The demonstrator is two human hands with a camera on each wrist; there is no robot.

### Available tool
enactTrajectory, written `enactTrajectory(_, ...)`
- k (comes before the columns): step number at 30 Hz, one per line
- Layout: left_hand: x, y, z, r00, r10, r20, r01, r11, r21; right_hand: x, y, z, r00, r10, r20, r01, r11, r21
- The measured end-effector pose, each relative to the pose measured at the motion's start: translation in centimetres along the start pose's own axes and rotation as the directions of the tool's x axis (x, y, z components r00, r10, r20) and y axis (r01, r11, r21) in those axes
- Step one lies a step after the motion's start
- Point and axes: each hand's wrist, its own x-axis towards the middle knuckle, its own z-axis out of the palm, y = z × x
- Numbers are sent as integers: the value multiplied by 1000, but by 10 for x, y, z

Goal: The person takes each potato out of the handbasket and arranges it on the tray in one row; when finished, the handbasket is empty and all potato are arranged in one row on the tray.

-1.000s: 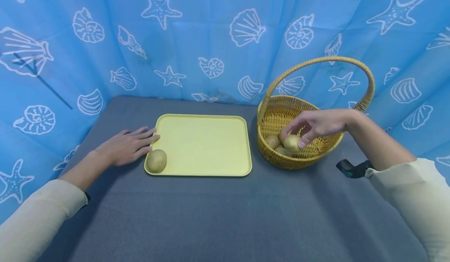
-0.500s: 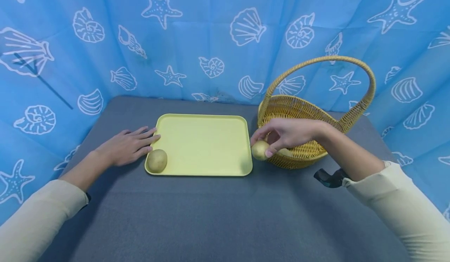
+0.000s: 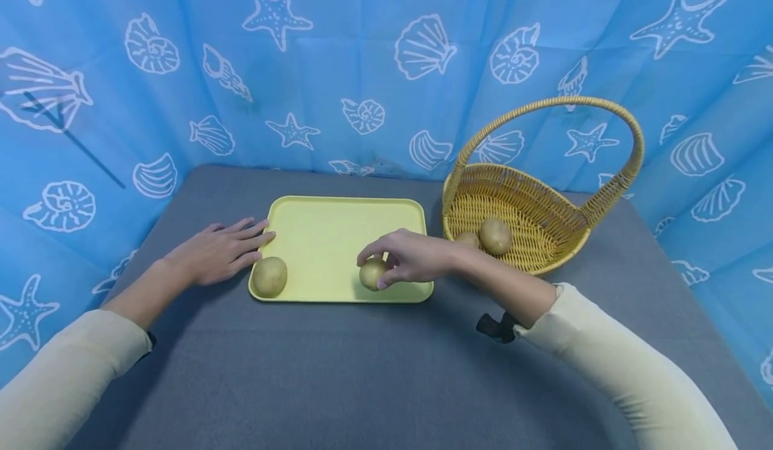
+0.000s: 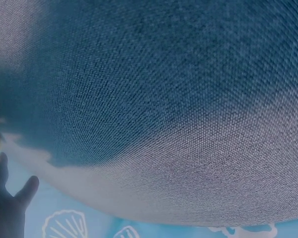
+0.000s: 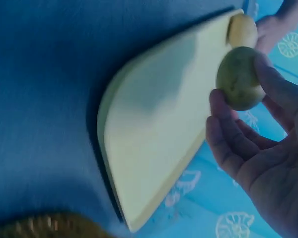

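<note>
In the head view my right hand [image 3: 413, 257] pinches a round potato [image 3: 371, 275] between thumb and fingers, over the right part of the yellow tray [image 3: 320, 232]. The right wrist view shows this potato [image 5: 237, 82] at the fingertips, seemingly above the tray's surface. A second potato [image 3: 270, 276] lies in the tray's near left corner. My left hand [image 3: 217, 254] rests at the tray's left edge, fingers straight and spread, fingertips on the rim. Only a dark part of the left hand [image 4: 7, 193] enters the left wrist view.
Right of the tray stands a wicker basket [image 3: 543, 205] with a tall arched handle [image 3: 546, 103]. Inside it are a potato [image 3: 495, 236] and another [image 3: 467, 239] partly hidden by the right arm. A blue shell-patterned curtain [image 3: 356, 54] hangs behind the grey table [image 3: 338, 369].
My right hand has carried the potato out of the basket, leftward past the tray's right rim, to above the tray. The left hand and the corner potato have stayed put.
</note>
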Motion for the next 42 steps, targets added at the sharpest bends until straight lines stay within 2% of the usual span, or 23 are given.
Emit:
enactTrajectory(3,1,0,1,1000,4,-1,-4,1000,8,15,0,11,999,-24,-26,24,1000,-14)
enactTrajectory(14,1,-1,1,1000,-11,7,11,1000,9,62,-2,39,993,-66,-102,70,997,39)
enactTrajectory(22,1,-2,2,1000,-8,4,8,1000,3,85,-10,54,986,-91,-142,91,996,-9)
enactTrajectory(26,1,-2,2,1000,-9,4,9,1000,2,93,-14,58,989,-53,-140,50,998,-29)
enactTrajectory(31,2,-1,2,1000,-7,3,7,1000,2,96,-17,61,989,30,-147,-25,999,33)
enactTrajectory(42,1,-1,3,1000,-8,-9,8,1000,8,98,-12,63,989,52,-141,-44,997,64)
